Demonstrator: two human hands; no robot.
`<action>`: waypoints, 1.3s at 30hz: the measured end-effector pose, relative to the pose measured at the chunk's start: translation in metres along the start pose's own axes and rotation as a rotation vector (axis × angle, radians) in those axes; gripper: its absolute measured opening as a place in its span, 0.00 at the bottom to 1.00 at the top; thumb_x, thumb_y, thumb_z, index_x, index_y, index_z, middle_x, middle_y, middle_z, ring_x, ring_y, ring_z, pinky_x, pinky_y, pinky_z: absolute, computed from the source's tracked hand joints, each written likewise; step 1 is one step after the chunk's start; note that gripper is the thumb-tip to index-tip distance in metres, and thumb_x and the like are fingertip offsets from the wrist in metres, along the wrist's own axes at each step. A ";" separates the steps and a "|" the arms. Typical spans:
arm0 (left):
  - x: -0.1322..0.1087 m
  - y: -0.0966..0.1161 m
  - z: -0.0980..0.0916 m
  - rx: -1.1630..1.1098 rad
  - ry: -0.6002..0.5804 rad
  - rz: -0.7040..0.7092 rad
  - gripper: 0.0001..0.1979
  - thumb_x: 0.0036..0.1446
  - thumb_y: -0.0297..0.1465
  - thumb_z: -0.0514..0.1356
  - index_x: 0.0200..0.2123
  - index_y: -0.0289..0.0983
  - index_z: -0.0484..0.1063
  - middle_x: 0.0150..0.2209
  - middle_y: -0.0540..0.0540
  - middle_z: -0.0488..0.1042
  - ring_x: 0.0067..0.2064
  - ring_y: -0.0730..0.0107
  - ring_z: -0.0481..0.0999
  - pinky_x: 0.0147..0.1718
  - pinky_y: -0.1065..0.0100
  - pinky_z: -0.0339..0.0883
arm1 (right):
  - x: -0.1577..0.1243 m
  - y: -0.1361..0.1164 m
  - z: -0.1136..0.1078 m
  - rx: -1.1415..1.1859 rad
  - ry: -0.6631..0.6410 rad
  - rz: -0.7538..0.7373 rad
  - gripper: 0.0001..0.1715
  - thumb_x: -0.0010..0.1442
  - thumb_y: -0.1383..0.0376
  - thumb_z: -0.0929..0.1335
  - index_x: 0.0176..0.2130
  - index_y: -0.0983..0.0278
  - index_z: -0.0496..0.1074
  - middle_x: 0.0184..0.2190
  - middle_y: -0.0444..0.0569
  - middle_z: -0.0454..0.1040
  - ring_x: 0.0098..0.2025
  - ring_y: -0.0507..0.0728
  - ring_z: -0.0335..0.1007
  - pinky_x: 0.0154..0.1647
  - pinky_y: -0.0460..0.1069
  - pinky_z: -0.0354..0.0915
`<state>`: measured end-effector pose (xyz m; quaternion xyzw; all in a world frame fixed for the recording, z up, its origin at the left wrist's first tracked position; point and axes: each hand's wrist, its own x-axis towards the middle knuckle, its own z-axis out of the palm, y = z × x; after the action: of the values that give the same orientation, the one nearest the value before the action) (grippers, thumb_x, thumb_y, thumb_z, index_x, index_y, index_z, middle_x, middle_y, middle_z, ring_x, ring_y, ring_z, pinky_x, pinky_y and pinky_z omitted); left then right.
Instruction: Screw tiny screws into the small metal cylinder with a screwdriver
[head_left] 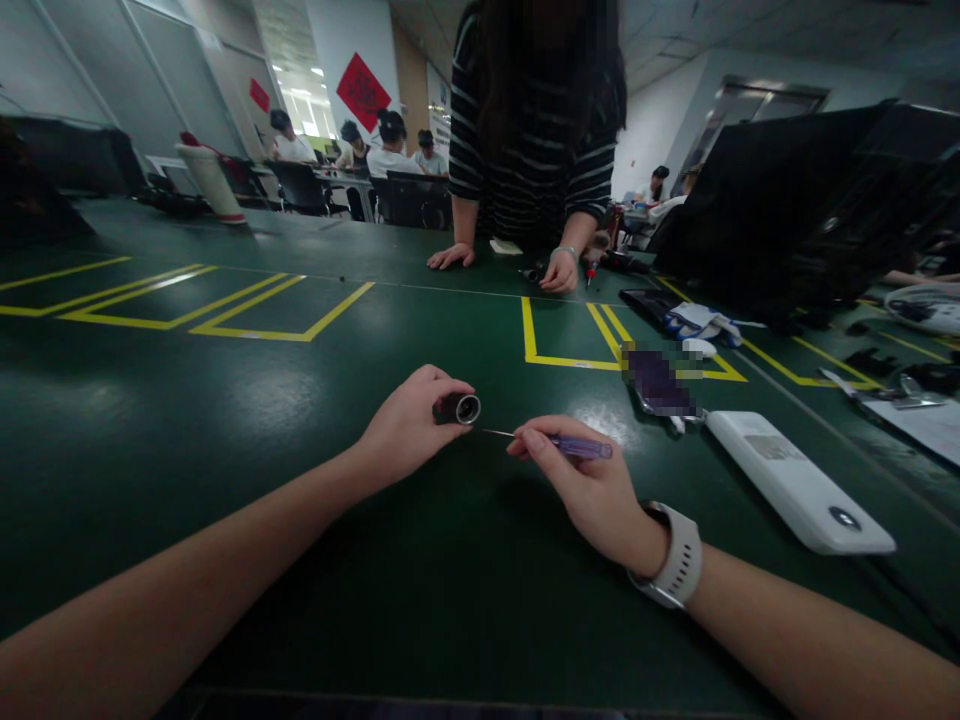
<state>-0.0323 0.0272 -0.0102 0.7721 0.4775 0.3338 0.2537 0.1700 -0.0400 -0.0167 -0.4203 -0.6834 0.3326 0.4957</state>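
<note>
My left hand (405,425) is closed around a short black tube (447,408), its round, silver-rimmed end facing right and toward me. The far part of the tube is hidden in my fingers. In my right hand (574,475) is a small screwdriver (581,447) with a purple, see-through handle, gripped between thumb and fingers. Its thin metal shaft points left, with the tip just below and to the right of the tube's rim. I cannot tell whether the tip touches the tube. Both hands are above the dark green table (360,620).
Right of my hands lie a phone (656,382), a white power bank (799,480) and blue-and-white gloves (703,324). Across the table stands a person in a striped top (536,150), hands on the tabletop. Yellow tape (255,335) marks the surface. A cup (212,183) stands far left.
</note>
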 end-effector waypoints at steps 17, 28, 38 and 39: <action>0.002 -0.003 0.014 0.101 -0.074 0.084 0.11 0.46 0.35 0.64 0.29 0.37 0.66 0.28 0.51 0.68 0.30 0.70 0.67 0.28 0.69 0.59 | -0.002 0.000 -0.006 0.143 -0.124 0.088 0.07 0.57 0.64 0.68 0.38 0.63 0.70 0.37 0.48 0.74 0.39 0.54 0.71 0.37 0.50 0.68; -0.003 -0.003 0.022 0.197 -0.083 0.196 0.05 0.51 0.30 0.60 0.27 0.36 0.66 0.26 0.52 0.69 0.27 0.73 0.67 0.26 0.71 0.58 | -0.006 -0.003 -0.002 -0.182 -0.165 -0.137 0.09 0.58 0.69 0.65 0.40 0.65 0.71 0.38 0.50 0.75 0.41 0.54 0.70 0.44 0.51 0.65; -0.011 0.004 0.027 0.322 -0.161 0.440 0.05 0.54 0.24 0.56 0.26 0.35 0.65 0.25 0.51 0.66 0.28 0.72 0.66 0.29 0.69 0.58 | -0.004 -0.009 -0.011 0.028 -0.172 0.058 0.08 0.56 0.68 0.65 0.32 0.66 0.74 0.30 0.50 0.76 0.35 0.56 0.71 0.38 0.53 0.66; -0.012 0.005 0.027 0.304 -0.155 0.446 0.05 0.54 0.24 0.56 0.26 0.35 0.65 0.25 0.51 0.66 0.28 0.72 0.66 0.29 0.70 0.58 | -0.001 -0.007 -0.012 0.159 -0.172 0.139 0.08 0.56 0.68 0.65 0.31 0.66 0.75 0.30 0.49 0.76 0.35 0.56 0.72 0.38 0.52 0.66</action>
<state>-0.0131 0.0123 -0.0279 0.9106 0.3196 0.2458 0.0910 0.1798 -0.0436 -0.0082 -0.3957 -0.6641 0.4542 0.4428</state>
